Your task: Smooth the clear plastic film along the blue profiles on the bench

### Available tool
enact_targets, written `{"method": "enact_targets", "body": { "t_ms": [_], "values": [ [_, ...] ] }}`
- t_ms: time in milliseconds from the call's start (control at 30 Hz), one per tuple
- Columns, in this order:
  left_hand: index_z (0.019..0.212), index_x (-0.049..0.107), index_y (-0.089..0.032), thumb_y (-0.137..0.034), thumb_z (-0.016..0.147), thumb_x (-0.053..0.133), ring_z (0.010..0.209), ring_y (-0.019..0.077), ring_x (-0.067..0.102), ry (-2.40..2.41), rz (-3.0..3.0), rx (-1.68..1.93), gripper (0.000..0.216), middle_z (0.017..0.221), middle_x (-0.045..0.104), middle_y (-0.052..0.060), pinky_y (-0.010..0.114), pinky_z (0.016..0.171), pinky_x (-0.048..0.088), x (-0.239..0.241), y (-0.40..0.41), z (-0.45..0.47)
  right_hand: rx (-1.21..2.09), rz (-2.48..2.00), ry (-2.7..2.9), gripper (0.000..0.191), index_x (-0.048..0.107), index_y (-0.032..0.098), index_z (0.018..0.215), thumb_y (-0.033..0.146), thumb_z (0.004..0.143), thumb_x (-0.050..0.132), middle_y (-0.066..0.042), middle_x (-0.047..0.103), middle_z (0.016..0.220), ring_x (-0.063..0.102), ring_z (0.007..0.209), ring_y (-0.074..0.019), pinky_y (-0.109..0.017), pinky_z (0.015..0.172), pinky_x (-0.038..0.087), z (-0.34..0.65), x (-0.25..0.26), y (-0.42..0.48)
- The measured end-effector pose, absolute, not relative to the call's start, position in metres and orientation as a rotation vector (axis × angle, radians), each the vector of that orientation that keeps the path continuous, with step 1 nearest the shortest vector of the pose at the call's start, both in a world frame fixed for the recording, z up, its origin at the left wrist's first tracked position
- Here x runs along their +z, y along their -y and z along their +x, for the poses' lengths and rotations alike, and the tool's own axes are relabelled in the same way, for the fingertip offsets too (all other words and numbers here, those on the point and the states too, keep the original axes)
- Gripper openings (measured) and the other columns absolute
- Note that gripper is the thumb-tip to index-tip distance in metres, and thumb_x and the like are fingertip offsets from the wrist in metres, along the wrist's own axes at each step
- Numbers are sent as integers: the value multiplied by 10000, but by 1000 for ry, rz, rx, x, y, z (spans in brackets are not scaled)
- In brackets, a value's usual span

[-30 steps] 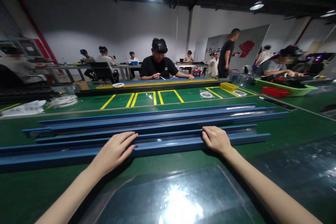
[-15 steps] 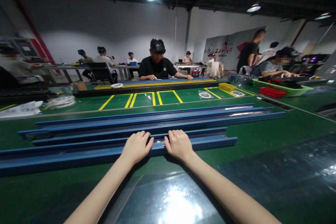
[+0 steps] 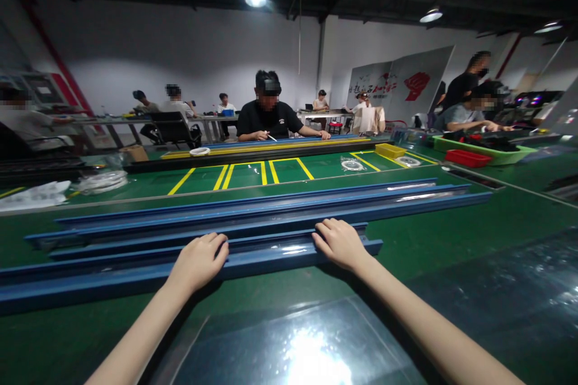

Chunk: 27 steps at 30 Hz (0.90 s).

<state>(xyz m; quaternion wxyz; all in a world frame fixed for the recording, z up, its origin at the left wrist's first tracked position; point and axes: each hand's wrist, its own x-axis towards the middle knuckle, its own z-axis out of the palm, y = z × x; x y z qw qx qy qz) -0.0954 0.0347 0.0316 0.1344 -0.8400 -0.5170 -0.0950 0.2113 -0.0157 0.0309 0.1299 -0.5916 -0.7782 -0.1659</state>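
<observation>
Nearest me on the green table lies a long blue channel profile (image 3: 275, 264), its open trough facing up and its left end outside the view. My left hand (image 3: 198, 258) is closed over it left of centre, with the fingers on the far side and the thumb at the near wall. Close to the profile's right end, my right hand (image 3: 341, 243) grips it in the same way. The fingertips of both hands are partly hidden in the trough. Just behind lie more blue channel profiles (image 3: 289, 215), side by side and roughly parallel.
Clear plastic sheeting (image 3: 253, 343) covers the table in front of me. Beyond the profiles are yellow tape marks (image 3: 220, 177), coiled white tubing (image 3: 105, 181), a yellow tray (image 3: 391, 151), a red tray (image 3: 467, 158) and a green basket (image 3: 497, 153). A co-worker (image 3: 266, 114) sits opposite.
The near profile has slid left, its right end with it. My left hand has moved left and my right hand right, so they are wider apart along it.
</observation>
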Motion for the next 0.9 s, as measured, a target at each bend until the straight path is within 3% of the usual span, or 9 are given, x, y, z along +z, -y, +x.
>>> {"method": "enact_targets", "body": {
  "t_ms": [333,500,567,667,733,900],
  "values": [
    [973,602,-154,-284,843,230,917,191,568,1475,-2366,-328,415,974,637,60,296,805,420,27,-37,-90,-419,-1754,2274,345,579,168,834,343,872,285,-60,591,772,513,757,-163,-273,687,310,219,29,3],
    [971,616,-123,-275,839,217,913,204,574,1411,-2343,-414,447,965,644,84,319,822,421,22,-36,-90,-287,-1532,2216,309,517,154,1045,342,851,368,-103,547,1035,464,955,-198,-314,799,329,218,42,18],
    [955,625,-122,-272,835,218,910,205,578,1396,-2332,-446,450,956,649,85,322,827,419,21,-36,-89,-127,-1449,2196,319,505,168,1049,377,820,430,-94,542,1029,462,951,-198,-325,807,341,219,54,32],
    [937,633,-132,-273,831,229,889,203,586,1408,-2318,-477,441,939,656,79,319,814,425,21,-35,-88,437,-1403,2402,306,545,190,912,453,761,501,-37,571,880,510,808,-158,-270,710,387,227,72,57],
    [937,632,-138,-275,829,236,886,203,586,1423,-2313,-491,432,937,656,74,317,808,426,21,-35,-88,756,-1455,2538,428,560,190,902,522,635,603,-29,566,859,517,768,-166,-253,645,396,235,78,73],
    [950,626,-138,-282,832,230,899,205,579,1432,-2314,-473,438,950,652,71,321,818,418,22,-34,-88,725,-1722,2704,835,500,138,1055,525,351,727,-107,475,1004,450,911,-280,-383,778,370,253,67,104]
  ]
}}
